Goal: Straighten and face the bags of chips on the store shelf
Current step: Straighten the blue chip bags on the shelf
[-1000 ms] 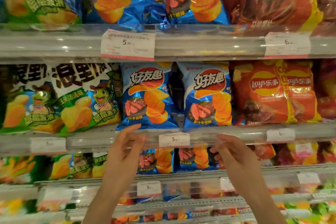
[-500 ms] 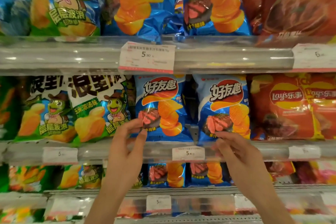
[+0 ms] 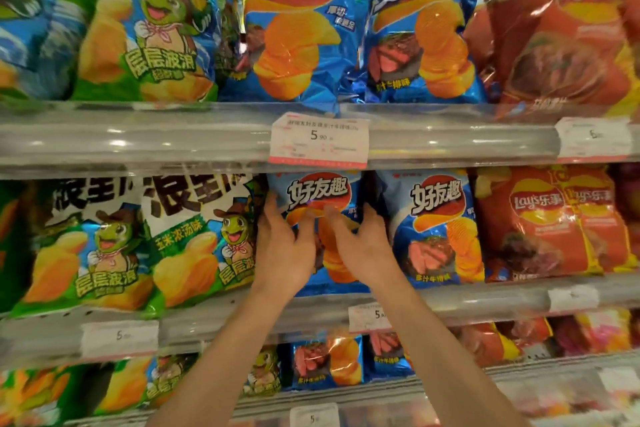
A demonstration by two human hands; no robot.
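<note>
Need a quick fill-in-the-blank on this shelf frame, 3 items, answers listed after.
1. Both hands, left hand and right hand, hold a ____ bag of chips.
2. The bags just left of it are ____.
3. The price tag above it reads 5.____.

Answers: blue; green; 90
</note>
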